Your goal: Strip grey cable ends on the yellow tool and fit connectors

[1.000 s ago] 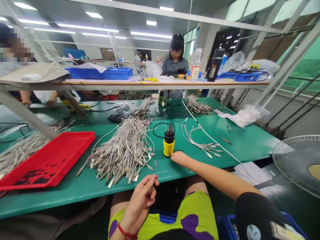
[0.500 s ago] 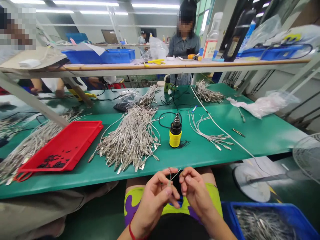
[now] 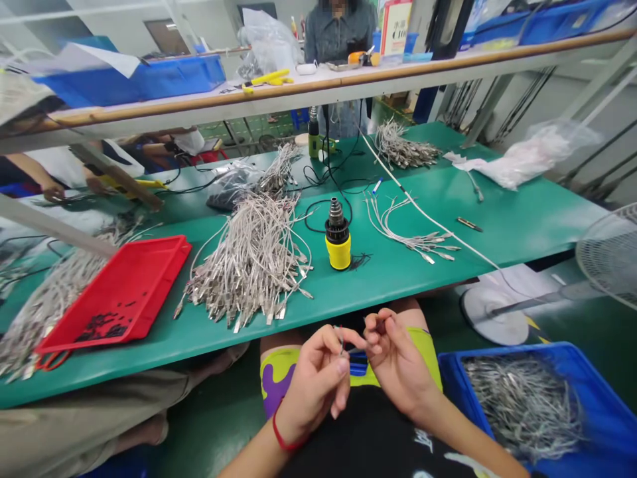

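- Left hand (image 3: pixel 316 378): fingers curled, thumb and forefinger pinched shut on a thin wire (image 3: pixel 341 340), held above the lap and just below the bench edge.
- Right hand (image 3: pixel 398 362): fingers partly closed, tips just beside the left fingertips; hold on the wire impossible to confirm (view too small).
- Left wrist: red cord (image 3: pixel 283 438).
- Green workbench (image 3: pixel 398 285), directly ahead: large heap of metal-tipped cable leads (image 3: pixel 251 265), yellow cylindrical unit with ribbed black nozzle (image 3: pixel 338 242), and smaller bunch of leads (image 3: pixel 408 239).
- Red tray (image 3: pixel 114 292): on bench, left of heap, dark small parts inside.
- Blue crate (image 3: pixel 502 355): at right, below bench level, full of metal-tipped leads (image 3: pixel 522 408).
- Across the bench: co-worker (image 3: pixel 338 30), standing behind the upper shelf (image 3: pixel 318 83).
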A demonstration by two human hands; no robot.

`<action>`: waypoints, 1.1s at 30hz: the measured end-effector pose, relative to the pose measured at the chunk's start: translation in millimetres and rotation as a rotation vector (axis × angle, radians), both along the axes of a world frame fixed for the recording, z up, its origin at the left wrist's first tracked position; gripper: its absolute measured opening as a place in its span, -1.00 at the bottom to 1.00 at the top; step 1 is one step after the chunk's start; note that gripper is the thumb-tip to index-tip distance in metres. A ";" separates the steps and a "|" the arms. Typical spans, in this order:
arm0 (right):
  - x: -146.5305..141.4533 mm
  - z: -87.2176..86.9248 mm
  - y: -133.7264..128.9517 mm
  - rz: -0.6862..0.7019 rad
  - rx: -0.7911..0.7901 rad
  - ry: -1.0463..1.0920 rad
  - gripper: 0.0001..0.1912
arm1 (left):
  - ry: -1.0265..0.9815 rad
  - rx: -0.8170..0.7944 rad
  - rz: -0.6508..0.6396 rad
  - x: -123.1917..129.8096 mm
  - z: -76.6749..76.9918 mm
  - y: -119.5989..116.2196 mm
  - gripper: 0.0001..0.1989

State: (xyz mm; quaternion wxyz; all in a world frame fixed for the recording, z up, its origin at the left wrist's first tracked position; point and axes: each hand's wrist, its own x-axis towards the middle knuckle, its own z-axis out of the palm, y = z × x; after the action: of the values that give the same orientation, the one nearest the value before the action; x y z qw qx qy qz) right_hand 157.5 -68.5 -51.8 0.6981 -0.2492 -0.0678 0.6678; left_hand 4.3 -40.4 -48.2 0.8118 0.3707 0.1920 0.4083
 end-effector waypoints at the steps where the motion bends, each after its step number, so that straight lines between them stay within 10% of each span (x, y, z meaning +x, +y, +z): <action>1: -0.6 -0.8 -0.3 0.006 0.008 -0.004 -0.90 | 0.040 -0.008 0.026 -0.8 -0.2 -0.7 -0.84; 11: -8.5 -7.3 -5.5 0.041 0.017 -0.074 -0.91 | 0.327 0.045 0.333 -9.5 7.0 -7.7 -0.71; 33: -14.0 -23.0 -7.7 0.034 -0.045 0.000 -0.85 | 0.365 -0.027 0.385 2.4 11.9 -2.2 -0.54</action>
State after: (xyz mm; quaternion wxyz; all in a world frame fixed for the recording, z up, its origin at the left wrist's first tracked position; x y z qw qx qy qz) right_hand 143.6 -76.2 -74.7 0.6811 -0.2636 -0.0570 0.6808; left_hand 6.7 -42.5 -36.2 0.6762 0.3838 0.4076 0.4789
